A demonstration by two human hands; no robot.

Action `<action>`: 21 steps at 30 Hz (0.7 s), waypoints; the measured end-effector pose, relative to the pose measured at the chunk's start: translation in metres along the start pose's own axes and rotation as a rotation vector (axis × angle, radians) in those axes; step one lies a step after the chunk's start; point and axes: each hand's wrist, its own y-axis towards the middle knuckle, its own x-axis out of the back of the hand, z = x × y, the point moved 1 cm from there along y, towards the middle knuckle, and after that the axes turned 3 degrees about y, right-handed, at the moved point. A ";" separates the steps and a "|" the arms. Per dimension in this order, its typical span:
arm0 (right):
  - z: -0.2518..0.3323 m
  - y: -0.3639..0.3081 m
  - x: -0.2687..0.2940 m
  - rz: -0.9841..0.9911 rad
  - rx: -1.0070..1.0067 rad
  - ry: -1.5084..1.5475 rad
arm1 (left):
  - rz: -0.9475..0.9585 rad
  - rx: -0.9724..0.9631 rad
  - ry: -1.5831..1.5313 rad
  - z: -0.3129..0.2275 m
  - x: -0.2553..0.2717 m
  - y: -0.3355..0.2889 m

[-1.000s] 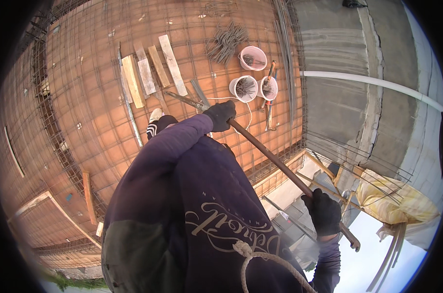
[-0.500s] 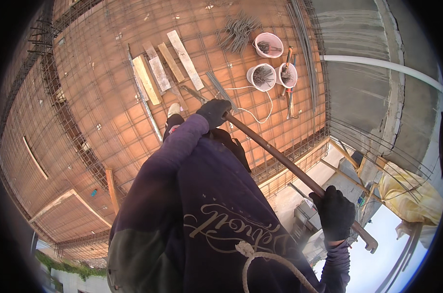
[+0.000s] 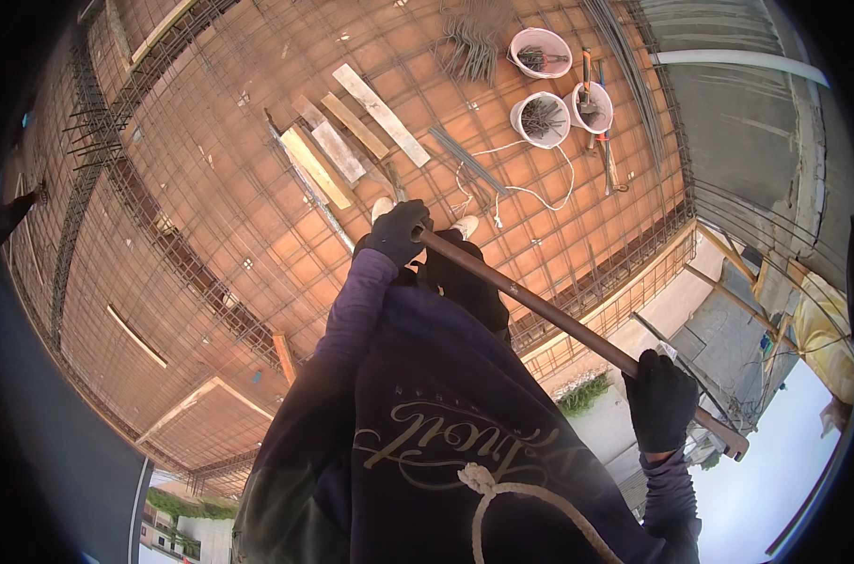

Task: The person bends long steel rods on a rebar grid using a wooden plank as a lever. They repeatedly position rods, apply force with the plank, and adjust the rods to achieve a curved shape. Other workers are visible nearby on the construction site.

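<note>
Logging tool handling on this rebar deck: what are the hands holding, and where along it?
A long rusty bar: left hand grips its far end, right hand grips near the close end.

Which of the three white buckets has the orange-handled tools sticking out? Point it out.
The rightmost white bucket: orange-handled tools stand in it, whereas the top bucket and the middle bucket hold only dark metal pieces.

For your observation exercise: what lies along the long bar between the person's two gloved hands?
In the head view, only bare bar runs between left hand and right hand, crossing above the purple hoodie.
</note>
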 end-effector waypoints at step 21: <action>0.081 0.119 -0.175 -0.239 0.178 0.559 | -0.414 0.367 -0.146 0.090 0.069 -0.027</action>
